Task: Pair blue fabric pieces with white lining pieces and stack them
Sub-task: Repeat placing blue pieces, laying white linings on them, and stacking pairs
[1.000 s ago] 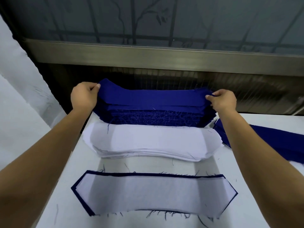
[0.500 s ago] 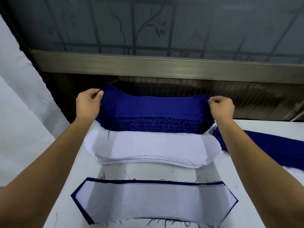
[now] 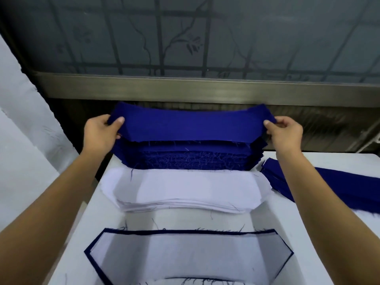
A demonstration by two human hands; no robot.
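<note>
A single blue fabric piece [image 3: 191, 125] is lifted off the tall blue stack [image 3: 191, 156] at the far side of the table. My left hand [image 3: 100, 133] pinches its left end and my right hand [image 3: 286, 133] pinches its right end, holding it stretched above the stack. In front of the blue stack lies a stack of white lining pieces [image 3: 185, 189]. Nearest me lies a paired piece [image 3: 189, 256]: white lining on top of blue fabric, with a blue border showing around it.
The white table [image 3: 308, 233] holds more blue pieces [image 3: 329, 182] at the right, partly behind my right forearm. A metal window ledge [image 3: 205, 89] and dark glass stand behind the table. White cloth hangs at the left.
Both hands have raised the top blue piece off the stack; it now hangs free and taut between them, higher than before.
</note>
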